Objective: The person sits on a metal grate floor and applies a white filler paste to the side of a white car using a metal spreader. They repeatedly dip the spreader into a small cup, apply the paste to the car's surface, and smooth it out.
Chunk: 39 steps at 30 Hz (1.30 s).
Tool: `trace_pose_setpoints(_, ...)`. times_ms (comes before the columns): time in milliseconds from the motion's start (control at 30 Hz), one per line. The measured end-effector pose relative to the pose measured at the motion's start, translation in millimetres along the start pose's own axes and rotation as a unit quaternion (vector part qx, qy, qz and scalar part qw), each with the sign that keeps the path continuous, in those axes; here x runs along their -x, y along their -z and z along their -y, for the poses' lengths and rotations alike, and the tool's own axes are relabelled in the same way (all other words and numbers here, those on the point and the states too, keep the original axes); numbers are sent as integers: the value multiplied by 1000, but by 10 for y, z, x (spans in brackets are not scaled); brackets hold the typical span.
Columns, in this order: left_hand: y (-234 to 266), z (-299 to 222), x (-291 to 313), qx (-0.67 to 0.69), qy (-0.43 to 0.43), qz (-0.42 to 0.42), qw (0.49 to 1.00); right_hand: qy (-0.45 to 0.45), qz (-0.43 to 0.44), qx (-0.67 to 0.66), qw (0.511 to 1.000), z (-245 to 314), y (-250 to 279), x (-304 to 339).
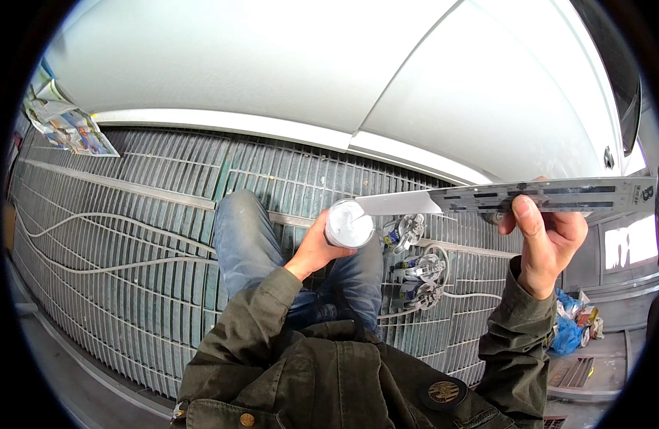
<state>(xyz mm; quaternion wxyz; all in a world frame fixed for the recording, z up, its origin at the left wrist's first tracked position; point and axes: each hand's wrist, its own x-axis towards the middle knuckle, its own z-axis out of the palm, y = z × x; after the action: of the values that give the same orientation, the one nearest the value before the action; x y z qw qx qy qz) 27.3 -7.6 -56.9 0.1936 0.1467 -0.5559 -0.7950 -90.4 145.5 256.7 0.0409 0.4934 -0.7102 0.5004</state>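
Observation:
A round cup of white paint [351, 227] is gripped from its left side by my left hand [316, 248], with fingers closed round it. The cup is held upright between my knees. To the right, my right hand [540, 243] pinches a long, flat paint mixing stick [479, 197] between thumb and fingers. The stick lies nearly level. Its left end is coated white and reaches over the cup's rim; whether it touches the paint, I cannot tell. Past my right knee, several silver spray guns [424, 268] rest on the floor.
The white car side [272, 64] spans the far side. A pale hose [129, 266] runs across the slatted metal floor grating [165, 154]. Newspaper sheets [75, 130] lie by the car at far left. Crumpled blue plastic [569, 334] and other waste lie at right.

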Motion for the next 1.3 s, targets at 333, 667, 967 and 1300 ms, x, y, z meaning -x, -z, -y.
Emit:
trace_pose_setpoints(333, 7, -4, -9, -8, -11, 10, 1000, -7, 13, -15, 1000, -22, -27, 6)
trace_pose_setpoints(667, 1, -6, 5, -38, -34, 17, 999, -11, 79, 18, 997, -252, -267, 78)
trace_pose_setpoints(967, -27, -52, 31, 14, -21, 42, 999, -51, 91, 16, 994, -579, -560, 189)
trace_pose_setpoints(1300, -31, 6, 33, 28, -20, 36, 999, 11, 178, 81, 981, -679, -696, 199)
